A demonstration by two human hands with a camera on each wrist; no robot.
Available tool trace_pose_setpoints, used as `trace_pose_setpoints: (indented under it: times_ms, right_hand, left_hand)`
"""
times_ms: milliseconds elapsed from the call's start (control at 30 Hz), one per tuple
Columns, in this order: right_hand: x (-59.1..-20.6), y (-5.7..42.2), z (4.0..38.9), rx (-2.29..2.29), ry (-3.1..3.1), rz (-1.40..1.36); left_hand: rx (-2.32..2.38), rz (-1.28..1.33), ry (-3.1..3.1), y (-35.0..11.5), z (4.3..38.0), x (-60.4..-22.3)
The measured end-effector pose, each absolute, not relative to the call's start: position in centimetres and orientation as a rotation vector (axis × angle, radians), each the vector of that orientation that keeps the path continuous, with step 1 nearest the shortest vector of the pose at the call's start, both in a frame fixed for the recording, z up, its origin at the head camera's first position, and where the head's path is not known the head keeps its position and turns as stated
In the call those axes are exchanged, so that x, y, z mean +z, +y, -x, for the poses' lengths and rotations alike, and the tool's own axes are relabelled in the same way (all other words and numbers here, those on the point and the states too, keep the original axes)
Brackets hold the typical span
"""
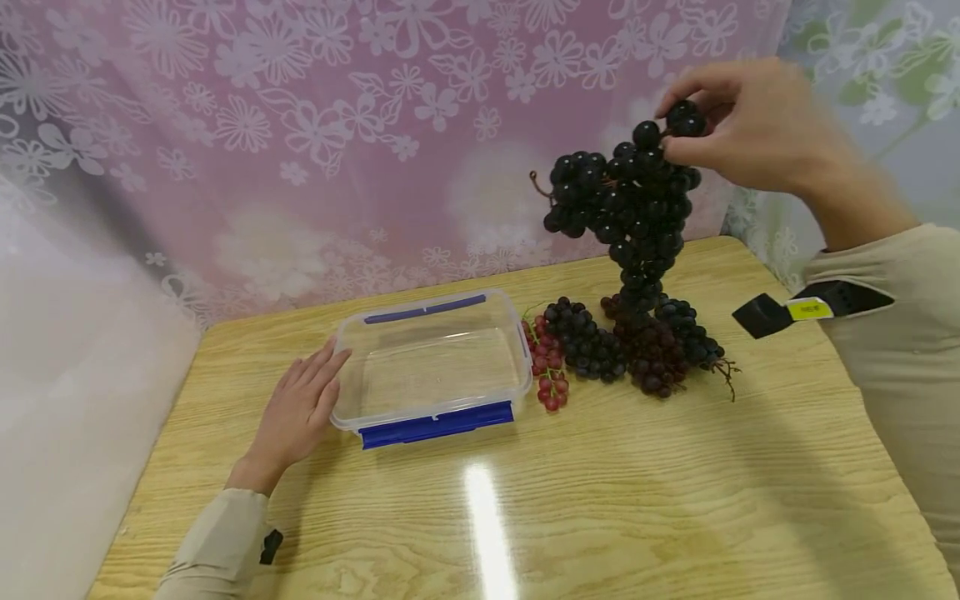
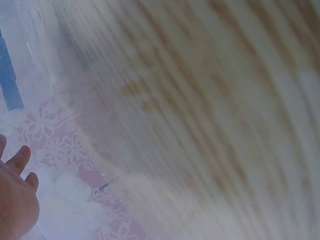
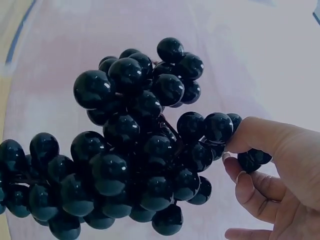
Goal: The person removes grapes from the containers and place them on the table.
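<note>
High over the right half of the table, my right hand (image 1: 765, 125) pinches a large bunch of black grapes (image 1: 637, 200) near its top, and the bunch hangs down from the fingers. The right wrist view shows thumb and fingertips meeting among the upper grapes (image 3: 218, 127). My left hand (image 1: 296, 408) lies with straight fingers at the left side of a clear plastic container (image 1: 431, 379), fingertips right at its rim. Blue clips run along the container's front and back sides. In the left wrist view only part of the left hand (image 2: 17, 200) shows, at the lower left.
Right of the container lie a bunch of red grapes (image 1: 552, 387), a dark blue bunch (image 1: 588, 346), a dark red bunch (image 1: 656, 362) and another dark bunch (image 1: 693, 333) with a bare stem. The wooden table (image 1: 600, 500) meets a pink flowered curtain (image 1: 375, 167) behind.
</note>
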State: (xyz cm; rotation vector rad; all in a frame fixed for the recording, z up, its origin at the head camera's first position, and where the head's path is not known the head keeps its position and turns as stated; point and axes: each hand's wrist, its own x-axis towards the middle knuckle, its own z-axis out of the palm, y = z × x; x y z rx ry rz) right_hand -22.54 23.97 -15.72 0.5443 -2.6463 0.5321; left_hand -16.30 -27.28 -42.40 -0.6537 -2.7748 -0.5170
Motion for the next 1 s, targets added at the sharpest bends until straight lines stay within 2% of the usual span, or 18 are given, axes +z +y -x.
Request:
trace_pose_setpoints:
  times_ms: [300,500,800,1000]
  right_hand:
    - [-16.7,31.6,21.8,0.395,-2.668,-0.292]
    - [-18.7,34.9,21.3,0.513,-2.641,-0.186]
    - [-22.4,36.8,20.9,0.400,-2.868,-0.079]
    - [-26.2,37.6,22.4,0.278,-3.007,-0.119]
  left_hand:
    - [-0.516,0.658,-2.761,-27.3,16.4,-42.3]
    - [-0.519,0.666,-2.753,-27.4,16.4,-42.1]
    - [-0.512,0.659,-2.745,-27.9,16.3,-42.4]
    - [-0.523,0.684,-2.747,-27.3,16.5,-42.7]
